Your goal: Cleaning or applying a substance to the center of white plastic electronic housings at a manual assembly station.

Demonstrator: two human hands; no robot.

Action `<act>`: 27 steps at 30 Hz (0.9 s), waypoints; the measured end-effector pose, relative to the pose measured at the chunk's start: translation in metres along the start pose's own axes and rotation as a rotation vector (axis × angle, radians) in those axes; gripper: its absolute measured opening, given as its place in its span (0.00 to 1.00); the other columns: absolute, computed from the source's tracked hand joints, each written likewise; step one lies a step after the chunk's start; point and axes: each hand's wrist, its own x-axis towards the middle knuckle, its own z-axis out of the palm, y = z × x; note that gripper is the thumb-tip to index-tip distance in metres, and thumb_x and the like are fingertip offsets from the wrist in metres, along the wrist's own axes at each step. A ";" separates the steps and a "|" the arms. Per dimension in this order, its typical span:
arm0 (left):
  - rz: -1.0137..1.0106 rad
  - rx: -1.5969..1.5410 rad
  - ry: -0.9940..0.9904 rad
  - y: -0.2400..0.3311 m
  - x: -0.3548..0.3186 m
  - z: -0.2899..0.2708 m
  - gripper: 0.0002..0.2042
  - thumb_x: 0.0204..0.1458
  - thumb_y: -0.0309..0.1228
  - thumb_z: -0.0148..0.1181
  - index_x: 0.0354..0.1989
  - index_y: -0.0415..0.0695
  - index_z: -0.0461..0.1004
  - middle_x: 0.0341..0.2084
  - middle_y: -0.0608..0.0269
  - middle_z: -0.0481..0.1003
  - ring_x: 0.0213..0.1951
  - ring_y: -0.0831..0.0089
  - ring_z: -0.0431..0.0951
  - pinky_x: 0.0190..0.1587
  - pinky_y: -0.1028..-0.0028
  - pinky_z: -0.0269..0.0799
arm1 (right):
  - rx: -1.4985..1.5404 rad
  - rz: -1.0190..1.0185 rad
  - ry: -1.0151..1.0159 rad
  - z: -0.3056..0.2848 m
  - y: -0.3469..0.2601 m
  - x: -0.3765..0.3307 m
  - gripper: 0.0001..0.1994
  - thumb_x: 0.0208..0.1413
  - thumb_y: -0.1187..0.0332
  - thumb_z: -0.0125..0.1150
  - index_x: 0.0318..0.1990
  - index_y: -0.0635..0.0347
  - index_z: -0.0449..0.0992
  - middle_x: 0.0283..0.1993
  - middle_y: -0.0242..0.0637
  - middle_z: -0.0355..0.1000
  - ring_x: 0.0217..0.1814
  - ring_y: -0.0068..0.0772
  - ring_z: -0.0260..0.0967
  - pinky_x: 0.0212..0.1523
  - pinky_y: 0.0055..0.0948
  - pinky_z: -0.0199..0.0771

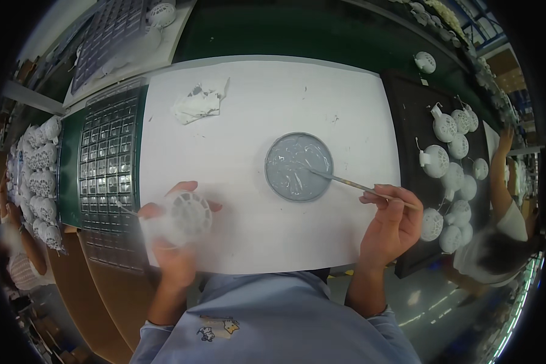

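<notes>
My left hand (pixel 175 258) is closed round a white round plastic housing (pixel 191 217) with a slotted, grille-like face. Both are blurred by motion, over the left front of the white sheet (pixel 242 236). A thin wire sticks out to the left of the housing. My right hand (pixel 392 227) pinches the handle of a thin brush (pixel 358 185) between thumb and fingers. The brush slants left into a round shallow dish (pixel 267 171) of glossy grey paste (pixel 290 176); its tip is sunk in the paste and hidden.
A crumpled, grey-smeared tissue (pixel 199 105) lies at the sheet's far left. Clear compartment trays (pixel 108 159) stand left, beside stacked white housings (pixel 41 182). On the right, a dark tray (pixel 409 121) holds several similar housings (pixel 445 127). Other people (pixel 497 242) sit at both sides.
</notes>
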 end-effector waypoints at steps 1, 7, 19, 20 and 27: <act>0.001 -0.007 -0.007 -0.001 0.002 0.004 0.30 0.45 0.44 0.62 0.53 0.57 0.52 0.51 0.42 0.60 0.39 0.54 0.73 0.38 0.64 0.73 | -0.013 -0.022 -0.030 -0.002 -0.002 -0.001 0.08 0.58 0.75 0.44 0.41 0.70 0.64 0.34 0.51 0.70 0.28 0.37 0.71 0.30 0.34 0.76; -0.061 0.015 -0.093 -0.007 0.001 0.005 0.37 0.38 0.37 0.69 0.55 0.53 0.51 0.52 0.44 0.58 0.45 0.57 0.71 0.46 0.64 0.69 | 0.073 0.009 0.033 0.008 -0.008 -0.003 0.07 0.57 0.75 0.46 0.40 0.70 0.64 0.33 0.52 0.71 0.27 0.37 0.71 0.29 0.35 0.75; -0.319 -0.206 -0.122 -0.001 0.009 0.002 0.37 0.35 0.22 0.68 0.55 0.45 0.54 0.55 0.43 0.56 0.51 0.61 0.66 0.50 0.67 0.67 | 0.305 0.463 0.249 0.001 0.019 0.009 0.09 0.57 0.70 0.52 0.41 0.66 0.66 0.35 0.48 0.72 0.31 0.31 0.71 0.35 0.29 0.75; -0.321 -0.204 -0.126 0.002 0.012 0.004 0.37 0.35 0.22 0.68 0.55 0.45 0.54 0.55 0.43 0.56 0.51 0.61 0.66 0.50 0.67 0.67 | 0.346 0.488 0.247 -0.001 0.019 0.010 0.09 0.57 0.70 0.52 0.42 0.66 0.65 0.36 0.48 0.72 0.32 0.31 0.71 0.36 0.29 0.75; -0.423 -0.328 -0.115 0.008 0.020 0.009 0.41 0.38 0.34 0.69 0.61 0.52 0.49 0.55 0.43 0.58 0.55 0.56 0.64 0.52 0.66 0.66 | 0.427 0.514 0.213 0.000 0.019 0.004 0.10 0.55 0.73 0.53 0.44 0.64 0.64 0.42 0.52 0.70 0.38 0.34 0.73 0.41 0.29 0.76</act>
